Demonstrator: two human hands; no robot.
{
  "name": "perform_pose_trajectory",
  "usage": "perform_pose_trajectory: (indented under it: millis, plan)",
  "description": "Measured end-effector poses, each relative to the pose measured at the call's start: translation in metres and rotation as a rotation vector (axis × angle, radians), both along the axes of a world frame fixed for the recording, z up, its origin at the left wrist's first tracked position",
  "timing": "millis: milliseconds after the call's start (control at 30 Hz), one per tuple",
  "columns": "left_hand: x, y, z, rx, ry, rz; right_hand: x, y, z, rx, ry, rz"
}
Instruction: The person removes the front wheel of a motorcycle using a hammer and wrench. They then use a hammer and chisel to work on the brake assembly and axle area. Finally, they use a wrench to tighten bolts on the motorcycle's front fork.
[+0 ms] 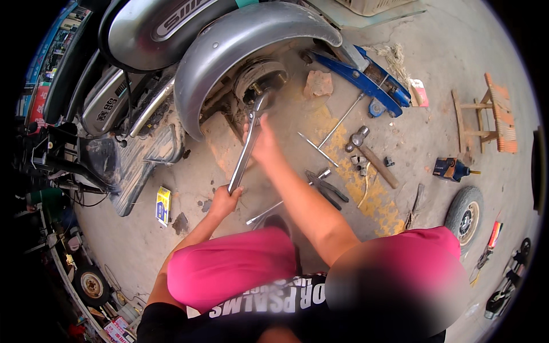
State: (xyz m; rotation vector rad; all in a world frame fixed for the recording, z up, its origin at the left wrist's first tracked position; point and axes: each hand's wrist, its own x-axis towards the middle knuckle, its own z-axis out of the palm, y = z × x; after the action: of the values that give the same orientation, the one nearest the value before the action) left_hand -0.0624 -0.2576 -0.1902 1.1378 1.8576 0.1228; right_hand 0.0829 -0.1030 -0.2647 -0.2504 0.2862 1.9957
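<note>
A long silver adjustable wrench (244, 157) slants up to the wheel hub (251, 74) under the grey mudguard (197, 68). Its jaws are at the bolt end in the middle of the hub; whether they grip it I cannot make out. My left hand (224, 201) is closed round the lower end of the handle. Higher up, just below the wrench's head, my right hand (263, 140) is closed on the same tool. No wheel sits on this hub. Below the mudguard, a flat brown slab (220, 140) lies on the floor.
A blue floor jack (366, 80) stands to the right, beside a brick (318, 84). Nearby lie a T-handle wrench (337, 126), a hammer (377, 166) and pliers (327, 187). Farther right are a wheel (464, 217) and a small stool (494, 114). A yellow-blue box (163, 206) lies left.
</note>
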Motion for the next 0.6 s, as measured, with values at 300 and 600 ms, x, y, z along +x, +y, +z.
perform_pose_trajectory:
  millis: [300, 600]
  plan:
    - [0.031, -0.01, -0.029, 0.028, -0.202, 0.146, 0.028, -0.008, -0.009, -0.017, 0.038, 0.074]
    - [0.077, -0.025, -0.072, 0.054, -0.533, 0.257, 0.056, 0.0, -0.014, 0.008, -0.193, 0.211]
